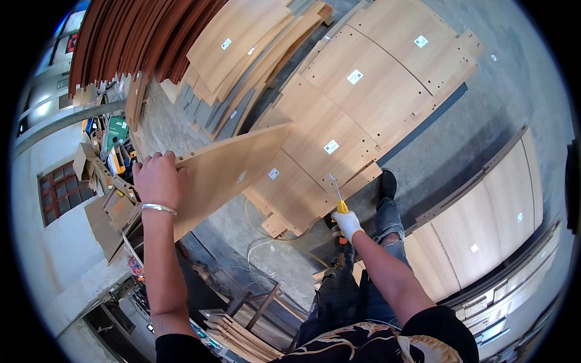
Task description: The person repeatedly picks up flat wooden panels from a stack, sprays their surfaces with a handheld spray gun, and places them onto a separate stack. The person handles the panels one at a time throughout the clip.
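My left hand [161, 180], bare with a silver bangle at the wrist, is closed over the top edge of a light wood panel [236, 158]. The panel is tilted up, its far end meeting a stack of similar boards [339, 103]. In my right hand [348, 224], which wears a white glove, is a screwdriver [343, 207] with a yellow handle. Its metal shaft points up and away, over the near edge of the stack. Small dark holes and white labels mark the boards.
Reddish-brown curved boards [133, 36] and more light panels [239, 42] stand at the far left. Boxes and tools [115, 151] clutter the left wall. To the right lies another panel stack [484, 224]. A yellow hose [302, 247] crosses the floor near my feet.
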`<move>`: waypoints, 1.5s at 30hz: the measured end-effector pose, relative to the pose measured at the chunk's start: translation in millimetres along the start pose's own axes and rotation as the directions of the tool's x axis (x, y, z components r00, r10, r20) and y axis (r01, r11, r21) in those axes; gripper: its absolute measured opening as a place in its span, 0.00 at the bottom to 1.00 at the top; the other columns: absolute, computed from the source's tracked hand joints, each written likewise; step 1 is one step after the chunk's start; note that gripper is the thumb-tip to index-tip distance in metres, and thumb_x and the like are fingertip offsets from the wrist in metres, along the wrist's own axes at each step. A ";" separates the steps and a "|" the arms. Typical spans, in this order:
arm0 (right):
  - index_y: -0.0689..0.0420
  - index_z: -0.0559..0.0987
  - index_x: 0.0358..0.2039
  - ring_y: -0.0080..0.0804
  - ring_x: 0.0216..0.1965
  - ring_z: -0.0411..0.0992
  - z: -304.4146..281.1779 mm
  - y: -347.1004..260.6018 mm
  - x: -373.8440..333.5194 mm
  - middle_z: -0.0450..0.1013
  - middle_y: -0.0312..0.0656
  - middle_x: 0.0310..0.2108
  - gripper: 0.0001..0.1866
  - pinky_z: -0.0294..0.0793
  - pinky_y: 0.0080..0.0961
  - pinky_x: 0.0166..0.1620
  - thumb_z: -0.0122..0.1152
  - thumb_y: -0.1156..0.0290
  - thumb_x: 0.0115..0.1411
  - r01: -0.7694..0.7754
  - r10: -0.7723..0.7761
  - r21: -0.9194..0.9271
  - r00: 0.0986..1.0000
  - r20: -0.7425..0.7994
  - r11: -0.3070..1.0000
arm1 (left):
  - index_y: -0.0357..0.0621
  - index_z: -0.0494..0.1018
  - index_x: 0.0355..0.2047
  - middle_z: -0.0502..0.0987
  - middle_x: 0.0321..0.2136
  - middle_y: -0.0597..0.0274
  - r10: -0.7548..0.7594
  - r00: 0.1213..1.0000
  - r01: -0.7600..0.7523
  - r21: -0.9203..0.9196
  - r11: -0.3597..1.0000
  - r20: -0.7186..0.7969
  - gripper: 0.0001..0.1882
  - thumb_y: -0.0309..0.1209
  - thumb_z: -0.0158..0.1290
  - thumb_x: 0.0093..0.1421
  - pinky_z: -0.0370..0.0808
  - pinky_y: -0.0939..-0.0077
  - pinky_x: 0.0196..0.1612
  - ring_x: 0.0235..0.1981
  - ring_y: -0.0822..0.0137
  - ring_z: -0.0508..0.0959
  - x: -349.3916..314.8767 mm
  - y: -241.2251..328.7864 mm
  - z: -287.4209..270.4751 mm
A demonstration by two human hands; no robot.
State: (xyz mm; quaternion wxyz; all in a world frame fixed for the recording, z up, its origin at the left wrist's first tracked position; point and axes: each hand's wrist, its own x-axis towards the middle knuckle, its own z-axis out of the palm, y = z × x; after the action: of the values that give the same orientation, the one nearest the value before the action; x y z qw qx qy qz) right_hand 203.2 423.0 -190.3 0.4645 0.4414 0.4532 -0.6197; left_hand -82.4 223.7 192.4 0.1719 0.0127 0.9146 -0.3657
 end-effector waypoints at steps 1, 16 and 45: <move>0.64 0.76 0.36 0.33 0.19 0.75 -7.4 -1.0 3.6 0.74 0.44 0.25 0.14 0.76 0.29 0.20 0.61 0.66 0.55 -0.014 0.014 -0.008 1.000 0.001 1.000 | 0.47 0.80 0.37 0.80 0.37 0.60 0.057 0.998 -0.059 0.113 0.992 0.022 0.13 0.36 0.61 0.51 0.70 0.59 0.49 0.43 0.59 0.79 7.4 6.0 -7.1; 0.64 0.77 0.33 0.29 0.18 0.73 -44.3 -21.6 -41.0 0.73 0.41 0.22 0.14 0.75 0.25 0.21 0.63 0.64 0.56 0.029 -0.030 0.020 0.998 0.049 0.999 | 0.43 0.80 0.45 0.79 0.49 0.52 0.119 0.803 -0.136 -0.015 0.991 0.584 0.16 0.31 0.55 0.57 0.77 0.64 0.50 0.50 0.54 0.80 146.7 170.8 185.3; 0.64 0.75 0.38 0.34 0.18 0.75 3.2 20.9 -5.5 0.74 0.46 0.24 0.14 0.79 0.28 0.21 0.61 0.67 0.58 -0.046 0.046 -0.016 0.999 -0.024 0.999 | 0.46 0.72 0.51 0.80 0.40 0.44 -0.042 0.975 0.194 -0.750 0.632 0.217 0.25 0.38 0.59 0.52 0.75 0.53 0.47 0.43 0.44 0.78 32.0 151.9 257.0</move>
State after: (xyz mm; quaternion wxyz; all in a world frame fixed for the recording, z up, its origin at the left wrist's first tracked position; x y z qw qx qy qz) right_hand 224.2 417.6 -187.5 0.4767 0.4553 0.4535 -0.5998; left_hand -11.5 158.6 -92.1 0.2178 -0.1545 0.9626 0.0466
